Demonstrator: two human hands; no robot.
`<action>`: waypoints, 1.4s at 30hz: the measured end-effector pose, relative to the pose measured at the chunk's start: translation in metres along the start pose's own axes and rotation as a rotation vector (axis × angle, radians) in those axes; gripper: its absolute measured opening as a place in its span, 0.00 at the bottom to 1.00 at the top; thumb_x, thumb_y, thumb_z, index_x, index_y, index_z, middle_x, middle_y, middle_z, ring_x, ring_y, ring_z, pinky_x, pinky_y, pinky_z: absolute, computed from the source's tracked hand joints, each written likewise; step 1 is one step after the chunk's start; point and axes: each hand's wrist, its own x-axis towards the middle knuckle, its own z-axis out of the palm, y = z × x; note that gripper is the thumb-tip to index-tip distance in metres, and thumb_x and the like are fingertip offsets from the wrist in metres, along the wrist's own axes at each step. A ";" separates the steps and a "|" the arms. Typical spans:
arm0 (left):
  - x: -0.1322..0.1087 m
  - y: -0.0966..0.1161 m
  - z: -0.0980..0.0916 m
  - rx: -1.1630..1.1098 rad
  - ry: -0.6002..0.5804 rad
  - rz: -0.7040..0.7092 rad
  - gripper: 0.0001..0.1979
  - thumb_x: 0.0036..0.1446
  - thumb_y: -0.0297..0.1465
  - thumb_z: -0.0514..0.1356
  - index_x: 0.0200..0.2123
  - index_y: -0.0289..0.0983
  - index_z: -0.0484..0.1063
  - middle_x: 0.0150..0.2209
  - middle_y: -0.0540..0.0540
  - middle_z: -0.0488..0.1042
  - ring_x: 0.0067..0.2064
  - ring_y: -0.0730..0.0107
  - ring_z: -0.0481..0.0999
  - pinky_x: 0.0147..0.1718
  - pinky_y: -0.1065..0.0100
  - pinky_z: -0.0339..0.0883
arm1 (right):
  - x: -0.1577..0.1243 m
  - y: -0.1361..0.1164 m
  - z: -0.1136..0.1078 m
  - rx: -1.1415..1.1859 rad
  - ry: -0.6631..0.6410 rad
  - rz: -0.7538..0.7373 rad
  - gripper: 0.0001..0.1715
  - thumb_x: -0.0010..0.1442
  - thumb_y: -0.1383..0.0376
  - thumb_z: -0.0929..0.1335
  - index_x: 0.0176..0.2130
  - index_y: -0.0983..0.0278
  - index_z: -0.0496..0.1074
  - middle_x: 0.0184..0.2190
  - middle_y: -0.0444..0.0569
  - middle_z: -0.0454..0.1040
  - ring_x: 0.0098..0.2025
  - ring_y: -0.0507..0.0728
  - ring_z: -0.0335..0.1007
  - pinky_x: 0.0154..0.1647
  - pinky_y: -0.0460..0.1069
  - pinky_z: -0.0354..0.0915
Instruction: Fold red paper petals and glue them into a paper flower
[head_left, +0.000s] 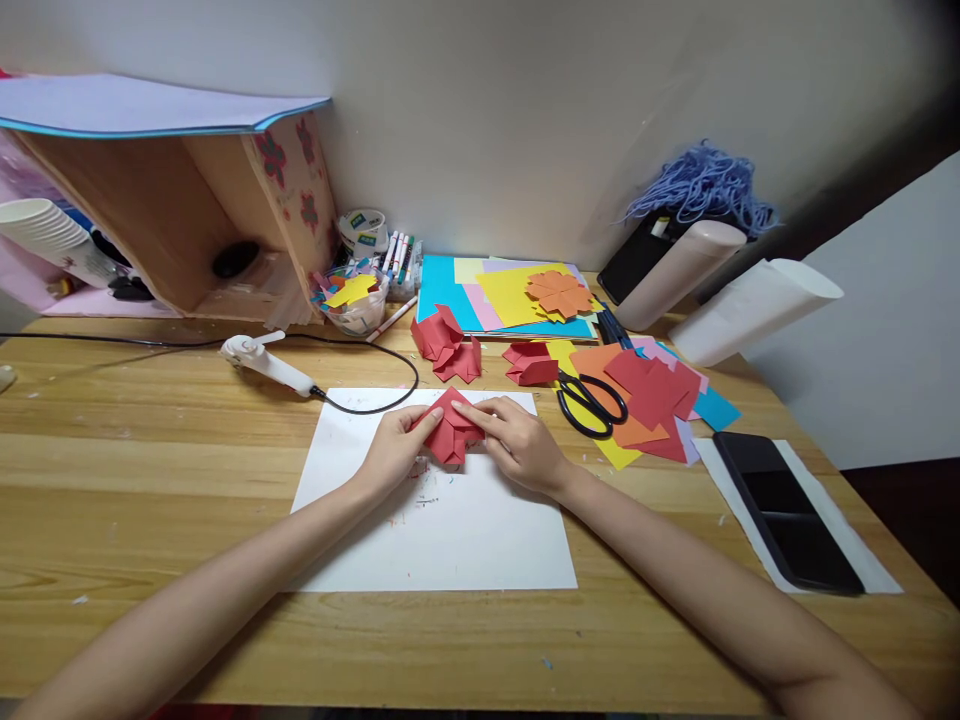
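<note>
Plain grey wall (487,130) behind a brown wooden table (187,480), rectangular white paper sheet (435,550) flat on it, left hand (394,445) and right hand (525,445) gripping a folded red paper piece (451,428) over the sheet

1. No word, brand or number is legible anywhere.
2. Pale, round, wide tape roll (365,231), far left on the brown wooden counter (150,500): small labels with green and yellow, lettering too small to read.
3. Slim white cylindrical marker pens (397,256), just right of the roll: tiny markings, unreadable.
</note>
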 end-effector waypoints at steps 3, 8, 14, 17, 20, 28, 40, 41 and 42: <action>0.001 -0.001 -0.001 0.049 0.014 0.050 0.18 0.50 0.43 0.56 0.32 0.33 0.73 0.27 0.45 0.74 0.25 0.72 0.70 0.21 0.73 0.59 | 0.002 -0.004 -0.002 0.240 0.032 0.108 0.23 0.59 0.68 0.56 0.54 0.58 0.61 0.43 0.50 0.67 0.45 0.56 0.63 0.45 0.53 0.62; 0.001 -0.003 -0.001 0.181 0.020 0.161 0.16 0.52 0.41 0.54 0.30 0.33 0.73 0.25 0.47 0.72 0.25 0.73 0.67 0.24 0.73 0.59 | 0.008 -0.004 0.001 0.688 0.059 0.478 0.20 0.56 0.60 0.63 0.48 0.64 0.65 0.33 0.48 0.72 0.34 0.52 0.68 0.35 0.48 0.66; 0.000 -0.002 -0.002 0.281 0.006 0.191 0.17 0.53 0.41 0.52 0.24 0.33 0.68 0.22 0.50 0.67 0.23 0.76 0.62 0.21 0.74 0.55 | 0.012 -0.002 0.002 0.771 0.042 0.573 0.13 0.50 0.59 0.68 0.32 0.67 0.70 0.31 0.49 0.73 0.31 0.52 0.69 0.34 0.47 0.65; -0.001 -0.002 -0.002 0.304 -0.001 0.171 0.18 0.53 0.42 0.51 0.23 0.33 0.67 0.20 0.51 0.65 0.21 0.77 0.59 0.21 0.74 0.54 | 0.014 -0.004 0.001 0.748 0.052 0.586 0.12 0.49 0.60 0.68 0.30 0.67 0.70 0.29 0.48 0.73 0.29 0.51 0.68 0.32 0.47 0.65; -0.001 -0.003 -0.001 0.309 -0.001 0.155 0.18 0.53 0.42 0.51 0.25 0.33 0.68 0.19 0.52 0.64 0.20 0.78 0.58 0.20 0.74 0.52 | 0.014 -0.004 0.001 0.736 0.054 0.600 0.12 0.49 0.60 0.69 0.30 0.67 0.70 0.28 0.48 0.73 0.29 0.51 0.68 0.32 0.47 0.64; 0.001 -0.007 -0.003 0.351 0.011 0.177 0.18 0.51 0.42 0.54 0.27 0.32 0.70 0.22 0.50 0.66 0.23 0.77 0.60 0.22 0.73 0.53 | 0.012 -0.001 0.003 0.740 0.041 0.602 0.12 0.50 0.60 0.68 0.31 0.67 0.71 0.29 0.49 0.73 0.30 0.51 0.68 0.32 0.47 0.64; -0.002 0.001 -0.002 0.372 -0.106 0.172 0.17 0.51 0.40 0.54 0.21 0.32 0.66 0.20 0.52 0.63 0.22 0.78 0.59 0.20 0.75 0.50 | 0.013 -0.001 0.000 0.764 -0.043 0.540 0.12 0.49 0.59 0.68 0.29 0.67 0.68 0.27 0.46 0.70 0.28 0.50 0.65 0.30 0.46 0.61; -0.002 0.001 -0.002 0.375 -0.116 0.166 0.17 0.51 0.40 0.54 0.21 0.32 0.66 0.20 0.52 0.63 0.22 0.78 0.59 0.20 0.75 0.50 | 0.013 -0.001 0.000 0.755 -0.048 0.534 0.12 0.49 0.59 0.68 0.28 0.67 0.68 0.26 0.45 0.69 0.27 0.49 0.64 0.29 0.45 0.61; -0.002 0.002 -0.003 0.377 -0.124 0.157 0.17 0.51 0.41 0.54 0.21 0.32 0.66 0.19 0.52 0.63 0.22 0.78 0.59 0.20 0.75 0.50 | 0.012 -0.001 0.000 0.744 -0.047 0.528 0.12 0.50 0.59 0.68 0.27 0.66 0.67 0.25 0.44 0.68 0.27 0.49 0.63 0.29 0.45 0.60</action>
